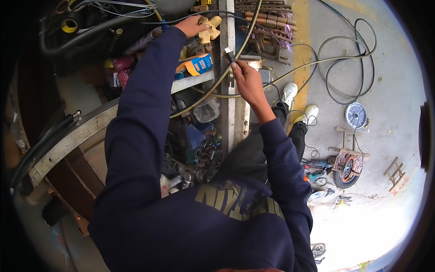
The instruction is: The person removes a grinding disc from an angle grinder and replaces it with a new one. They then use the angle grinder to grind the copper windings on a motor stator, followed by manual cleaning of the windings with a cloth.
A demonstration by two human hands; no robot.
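Note:
My left hand (191, 26) reaches over the shelf at the upper middle, its fingers closed on a cream-yellow block (209, 30) with several stubby lobes. Lower and to the right, my right hand (249, 84) pinches a small black plug (230, 56) between thumb and forefinger, its pale end pointing up and away. The plug and the block are apart. A blue and orange packet (199, 65) lies on the shelf just below the block. Part of the block is hidden under my left fingers.
A white post (228, 129) stands between the shelf and the floor at right. A long yellowish hose (312, 65) crosses behind my right hand and coils on the floor. Below the shelf (193, 81) lie many metal parts. A wheel (356, 115) and a small wooden stool (397, 174) are at far right.

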